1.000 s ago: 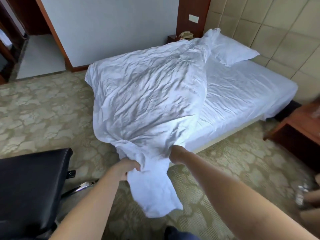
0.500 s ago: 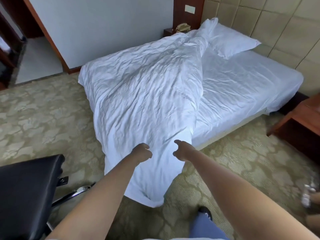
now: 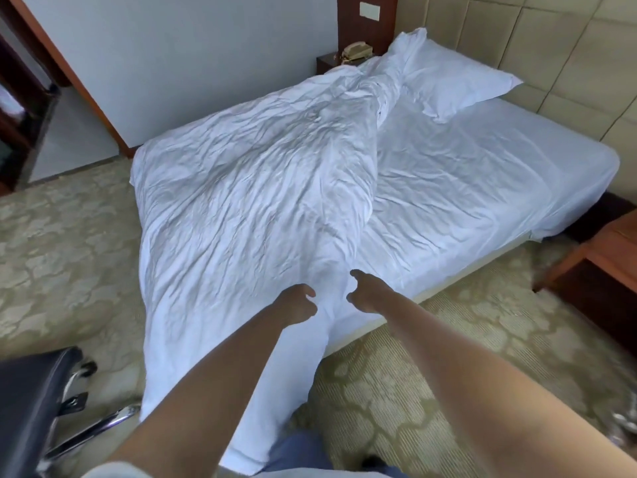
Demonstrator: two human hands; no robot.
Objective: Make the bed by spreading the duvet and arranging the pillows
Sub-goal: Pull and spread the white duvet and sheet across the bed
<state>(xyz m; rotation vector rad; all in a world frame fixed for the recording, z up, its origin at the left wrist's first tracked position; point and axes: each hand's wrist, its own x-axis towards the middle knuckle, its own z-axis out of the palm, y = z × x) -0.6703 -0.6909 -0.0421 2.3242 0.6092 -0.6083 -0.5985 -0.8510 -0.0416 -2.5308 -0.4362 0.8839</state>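
Observation:
A crumpled white duvet (image 3: 248, 208) covers the left half of the bed (image 3: 482, 188) and hangs over the near corner down to the carpet. The right half shows the bare fitted sheet. One white pillow (image 3: 455, 81) lies at the head, by the padded headboard, and the duvet's far end is bunched against it. My left hand (image 3: 298, 303) and my right hand (image 3: 365, 293) hover close together over the duvet's near part. The fingers of both are loosely curled, thumbs apart, with no cloth held between them.
A black office chair (image 3: 31, 401) with a chrome base stands at the lower left. A wooden table (image 3: 606, 263) stands at the right of the bed. A nightstand with a telephone (image 3: 356, 50) is at the far corner. Patterned carpet surrounds the bed.
Both hands have let go of the duvet's bunched corner. The duvet has dropped flatter over the bed's corner. I have moved closer to the bed.

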